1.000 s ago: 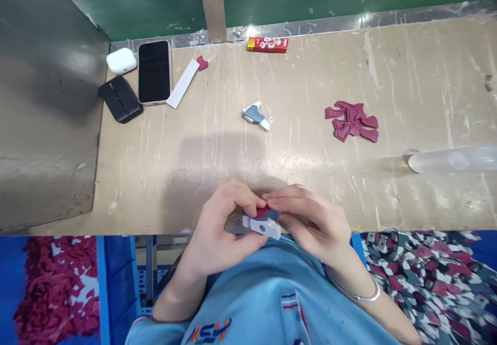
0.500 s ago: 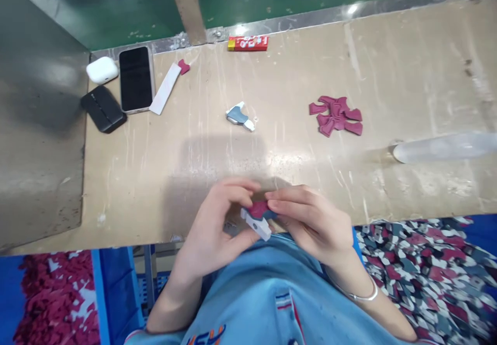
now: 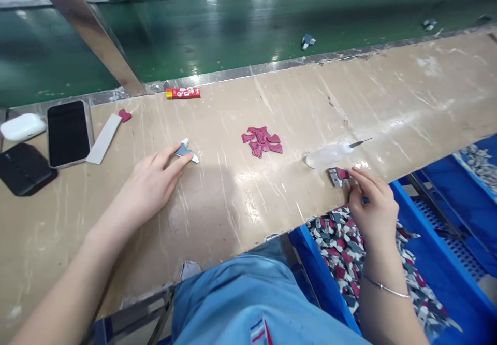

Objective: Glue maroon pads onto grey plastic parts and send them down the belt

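My left hand [image 3: 149, 184] reaches out over the table, its thumb and fingers closed on a small blue-grey and white plastic piece [image 3: 184, 150]. My right hand [image 3: 375, 205] is at the table's front edge, above a blue bin. Its fingertips pinch the end of a maroon, grey and white plastic piece [image 3: 337, 176]. Just beyond that piece lies a translucent squeeze bottle [image 3: 328, 156] with a thin needle tip. Between the hands, a small pile of maroon pieces [image 3: 262, 142] rests on the table.
A blue bin [image 3: 440, 275] of mixed pieces stands below the right hand. On the left are a phone [image 3: 69, 133], a white case [image 3: 22, 127], a black case [image 3: 26, 170] and a white strip [image 3: 104, 139]. A red packet [image 3: 183, 93] lies near the green belt [image 3: 233, 31].
My hands have parted. The right carried the maroon-topped piece to the right, over the table edge; the left moved forward onto the blue-grey and white piece. The view has swung right.
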A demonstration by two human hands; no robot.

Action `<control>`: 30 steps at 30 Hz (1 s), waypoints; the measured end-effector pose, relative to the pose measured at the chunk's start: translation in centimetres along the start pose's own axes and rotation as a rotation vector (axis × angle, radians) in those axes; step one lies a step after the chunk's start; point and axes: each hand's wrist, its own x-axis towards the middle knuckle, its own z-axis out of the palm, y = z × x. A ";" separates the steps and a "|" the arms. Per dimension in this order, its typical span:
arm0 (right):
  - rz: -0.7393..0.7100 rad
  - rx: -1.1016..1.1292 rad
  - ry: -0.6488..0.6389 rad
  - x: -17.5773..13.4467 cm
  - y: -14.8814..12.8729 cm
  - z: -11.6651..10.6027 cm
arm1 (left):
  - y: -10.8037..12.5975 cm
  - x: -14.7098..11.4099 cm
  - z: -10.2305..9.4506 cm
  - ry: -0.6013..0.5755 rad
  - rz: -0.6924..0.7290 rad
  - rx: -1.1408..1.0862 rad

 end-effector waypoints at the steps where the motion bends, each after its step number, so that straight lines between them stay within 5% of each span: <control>1: 0.017 0.031 0.032 0.1 -0.5 0.1 | -0.2 0.5 -0.2 -0.013 -0.010 0.025; 5: 0.112 0.279 0.205 -0.5 -5.5 1.0 | -0.2 0.9 -1.1 -0.057 -0.045 0.015; 10: 0.550 1.565 -0.386 0.4 -11.2 3.7 | 0.7 -1.0 -1.3 -0.049 -0.022 -0.150; 14: 0.665 2.050 -0.406 2.8 -9.8 6.4 | 2.3 -3.5 -1.5 -0.014 -0.059 -0.103; 18: 0.656 2.198 -0.462 4.4 -6.9 7.6 | 4.2 -6.2 -1.1 0.104 -0.104 -0.216; 21: 0.651 2.192 -0.520 5.2 -6.9 7.4 | 5.4 -8.0 0.0 0.148 -0.299 -0.548; 25: 0.669 2.181 -0.601 5.3 -9.4 6.9 | 7.7 -9.0 1.3 0.236 -0.579 -1.231; 30: 0.843 2.140 -0.715 4.4 -14.1 6.2 | 11.0 -8.7 1.3 0.059 -0.594 -1.769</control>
